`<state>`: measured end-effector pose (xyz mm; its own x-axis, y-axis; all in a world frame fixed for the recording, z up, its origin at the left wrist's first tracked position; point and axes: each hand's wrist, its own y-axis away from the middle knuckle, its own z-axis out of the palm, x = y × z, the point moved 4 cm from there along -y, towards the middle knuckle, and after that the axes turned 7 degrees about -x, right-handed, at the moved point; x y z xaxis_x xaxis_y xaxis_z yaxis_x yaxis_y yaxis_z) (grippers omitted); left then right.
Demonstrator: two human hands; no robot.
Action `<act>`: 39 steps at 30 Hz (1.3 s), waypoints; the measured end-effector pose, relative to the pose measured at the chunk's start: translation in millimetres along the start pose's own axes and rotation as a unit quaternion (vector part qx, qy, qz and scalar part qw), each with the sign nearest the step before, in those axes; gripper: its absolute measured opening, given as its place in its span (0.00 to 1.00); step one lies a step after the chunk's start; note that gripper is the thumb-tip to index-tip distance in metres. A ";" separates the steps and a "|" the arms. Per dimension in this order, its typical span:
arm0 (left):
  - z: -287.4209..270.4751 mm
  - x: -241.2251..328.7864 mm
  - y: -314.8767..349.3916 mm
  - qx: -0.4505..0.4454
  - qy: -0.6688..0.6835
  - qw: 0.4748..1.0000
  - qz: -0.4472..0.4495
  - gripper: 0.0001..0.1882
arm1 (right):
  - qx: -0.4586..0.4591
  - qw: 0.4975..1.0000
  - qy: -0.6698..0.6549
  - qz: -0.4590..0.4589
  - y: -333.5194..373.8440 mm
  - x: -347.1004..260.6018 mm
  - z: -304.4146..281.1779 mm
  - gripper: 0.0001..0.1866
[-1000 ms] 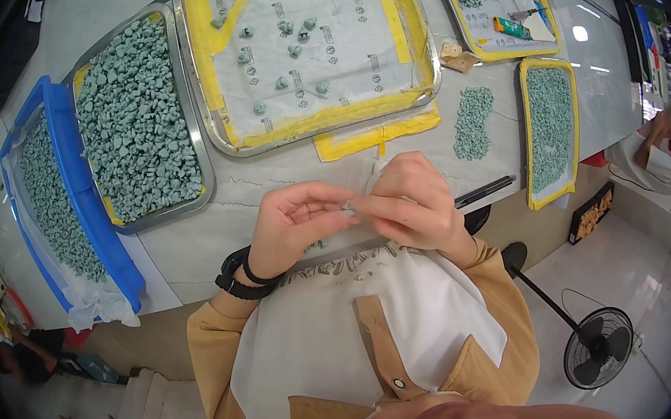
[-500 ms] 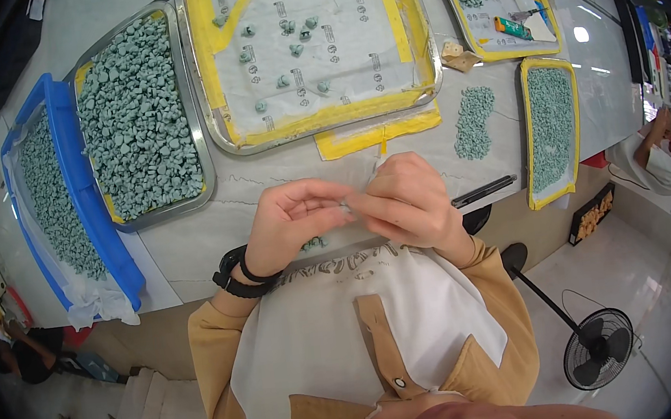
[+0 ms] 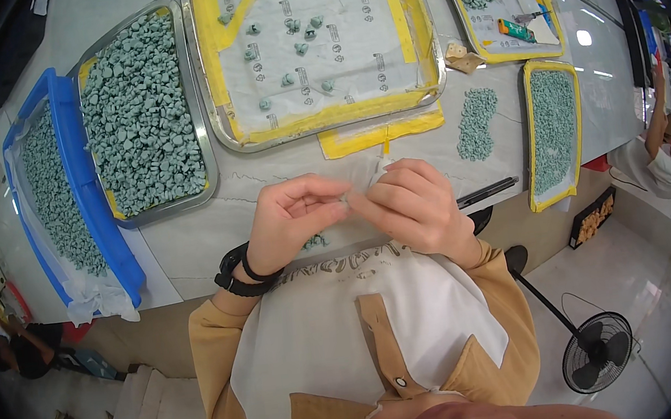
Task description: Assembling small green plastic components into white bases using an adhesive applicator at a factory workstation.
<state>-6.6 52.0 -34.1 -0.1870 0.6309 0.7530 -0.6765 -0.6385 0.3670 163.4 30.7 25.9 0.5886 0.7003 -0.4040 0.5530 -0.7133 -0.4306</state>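
Note:
Over the table's near edge, my left hand [image 3: 291, 218] pinches a small pale green piece [image 3: 344, 199] between thumb and fingertips. My right hand [image 3: 421, 207] is closed with its fingertips against the same piece. A whitish translucent thing [image 3: 366, 170] shows by the right fingers, a thin yellow tip [image 3: 385, 146] near it; its kind is unclear. Several small green pieces [image 3: 316, 242] lie below my left hand, partly covered. Beyond my hands, a large metal tray [image 3: 327, 132] lined with white sheet and yellow tape carries several scattered green pieces [image 3: 301, 49].
At left stand a metal tray [image 3: 208, 161] and a blue tray [image 3: 89, 194], both heaped with green pieces. To the right are a loose green pile [image 3: 476, 125], a yellow-edged tray [image 3: 529, 140], black pens [image 3: 487, 192] and a tool tray [image 3: 491, 52]. A fan [image 3: 597, 350] stands lower right.
My right fingers have shifted slightly around the small piece, the hand turning a little. My left hand keeps its pinch. The whole view has shifted slightly.

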 end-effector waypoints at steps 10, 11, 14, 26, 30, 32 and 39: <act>3.0 0.2 0.1 -0.018 0.014 0.998 0.067 0.13 | 0.056 0.977 -0.173 0.115 3.1 13.2 3.2 0.16; 3.4 -0.2 -0.5 -0.023 -0.003 0.995 0.095 0.13 | 0.057 0.967 -0.207 0.137 4.7 15.3 4.3 0.14; 4.3 1.9 1.0 -0.032 -0.033 0.991 0.127 0.13 | 0.033 0.956 -0.247 0.156 4.1 16.3 4.5 0.11; 5.9 6.2 0.3 -0.003 -0.131 0.977 0.170 0.13 | 0.031 0.956 -0.246 0.159 4.1 15.4 10.2 0.10; 5.8 5.1 0.0 0.001 -0.162 0.965 0.206 0.13 | 0.038 0.965 -0.228 0.125 4.8 12.5 12.8 0.10; 3.9 3.3 0.7 0.001 -0.162 0.968 0.191 0.13 | 0.051 0.971 -0.197 0.124 4.7 9.7 14.2 0.10; 7.5 5.2 -3.1 -0.017 -0.068 0.984 0.162 0.14 | 0.033 0.963 -0.203 0.173 2.4 13.2 3.3 0.10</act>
<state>-0.2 54.0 -27.2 -0.3007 0.3296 0.8949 -0.6204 -0.7803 0.0789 170.6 38.3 16.8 0.4442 0.3848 -0.8091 0.3185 -0.9119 -0.2589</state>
